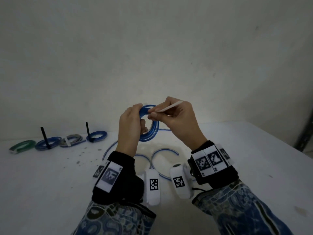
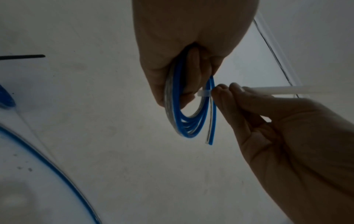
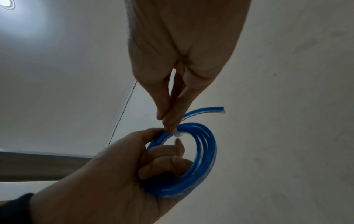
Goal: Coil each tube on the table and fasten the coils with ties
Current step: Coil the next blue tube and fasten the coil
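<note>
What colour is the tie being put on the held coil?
White; the tie shows best in the left wrist view, pinched by the right hand.

Coiled tubes on the counter (image 1: 50, 184), along its far left edge: four, namely one green (image 1: 22, 146), two blue (image 1: 48, 143) (image 1: 96, 136), one grey-and-blue (image 1: 72, 140). Held coils: one, blue (image 1: 149, 131). Uncoiled blue tubes (image 1: 165, 152) at the counter's middle: count unclear. Ties: three black or white on finished coils, one white (image 1: 170, 107) in hand.

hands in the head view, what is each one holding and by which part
The left hand grips the blue tube coil by its left side, fingers through the loop. The right hand pinches the white tie near the coil's top.
</note>
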